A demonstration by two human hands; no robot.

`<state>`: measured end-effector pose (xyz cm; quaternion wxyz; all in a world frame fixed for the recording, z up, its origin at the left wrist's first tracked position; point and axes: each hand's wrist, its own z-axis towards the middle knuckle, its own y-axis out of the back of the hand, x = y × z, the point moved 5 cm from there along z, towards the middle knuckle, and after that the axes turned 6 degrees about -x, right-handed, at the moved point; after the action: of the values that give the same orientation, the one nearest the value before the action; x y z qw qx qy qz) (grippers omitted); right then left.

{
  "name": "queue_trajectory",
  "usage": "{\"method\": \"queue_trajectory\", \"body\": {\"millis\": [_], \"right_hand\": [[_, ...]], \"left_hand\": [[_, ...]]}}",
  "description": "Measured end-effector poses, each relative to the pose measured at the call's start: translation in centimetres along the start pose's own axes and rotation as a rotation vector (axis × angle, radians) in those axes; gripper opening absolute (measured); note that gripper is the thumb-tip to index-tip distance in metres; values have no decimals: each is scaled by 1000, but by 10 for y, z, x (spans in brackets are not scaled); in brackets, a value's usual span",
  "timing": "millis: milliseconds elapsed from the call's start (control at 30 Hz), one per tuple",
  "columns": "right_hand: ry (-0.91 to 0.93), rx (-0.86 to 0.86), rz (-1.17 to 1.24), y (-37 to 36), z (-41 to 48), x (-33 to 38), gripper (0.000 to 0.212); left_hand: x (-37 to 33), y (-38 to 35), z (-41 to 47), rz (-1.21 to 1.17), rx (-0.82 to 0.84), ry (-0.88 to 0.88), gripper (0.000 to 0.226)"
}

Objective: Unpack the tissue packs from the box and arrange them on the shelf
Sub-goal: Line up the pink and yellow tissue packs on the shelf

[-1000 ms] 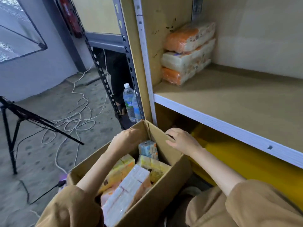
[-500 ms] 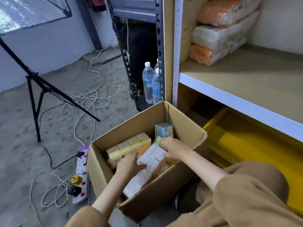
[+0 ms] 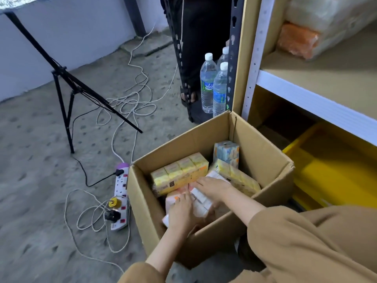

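Note:
An open cardboard box (image 3: 263, 148) stands on the floor by the shelf (image 3: 318, 78). Inside lie a yellow tissue pack (image 3: 179, 174), a second yellow pack (image 3: 242, 178), a small blue pack (image 3: 226, 151) and a white-and-pink pack (image 3: 201, 203) near the front. My left hand (image 3: 182, 211) and my right hand (image 3: 214, 187) both lie on the white-and-pink pack, fingers curled over its ends. Stacked orange and white tissue packs (image 3: 299, 39) sit on the shelf board at the upper right.
Three water bottles (image 3: 208, 82) stand by the black shelf post (image 3: 232, 54). A power strip (image 3: 121, 190) with loose white cables (image 3: 130, 103) lies left of the box. A black tripod (image 3: 65, 88) stands at left. A yellow bin (image 3: 334, 166) sits under the shelf.
The view has dropped from the shelf toward the box. Both hands went from the box's far rim down inside and closed onto the white-and-pink pack.

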<state>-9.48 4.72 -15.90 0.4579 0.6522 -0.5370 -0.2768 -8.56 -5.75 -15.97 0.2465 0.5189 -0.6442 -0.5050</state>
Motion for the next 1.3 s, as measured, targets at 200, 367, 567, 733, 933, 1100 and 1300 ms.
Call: {"method": "queue_trajectory", "body": {"millis": [200,367,567,733,933,1100,1300], "right_hand": [[42,-3,33,-6,2,-5,88],[38,-71,110,-11,-3,-8,96],[8,-108,117,-10,-5,-8,92],[-19,-126,125,-13,-4,-8,90],[-44,-109,118,-11,-8,-14,90],[-147,-52,93,-11,-28,-28,93],[-173,-42,41,-14,-29,-27,97]], "left_hand": [[3,4,3,22,45,-36,97],[18,41,30,45,30,-83,73],[33,62,95,197,-58,-74,66],[32,41,122,317,34,-23,69],[23,33,125,437,46,-34,72],[24,30,117,261,66,-68,73],[49,32,139,-140,102,79,57]]}}
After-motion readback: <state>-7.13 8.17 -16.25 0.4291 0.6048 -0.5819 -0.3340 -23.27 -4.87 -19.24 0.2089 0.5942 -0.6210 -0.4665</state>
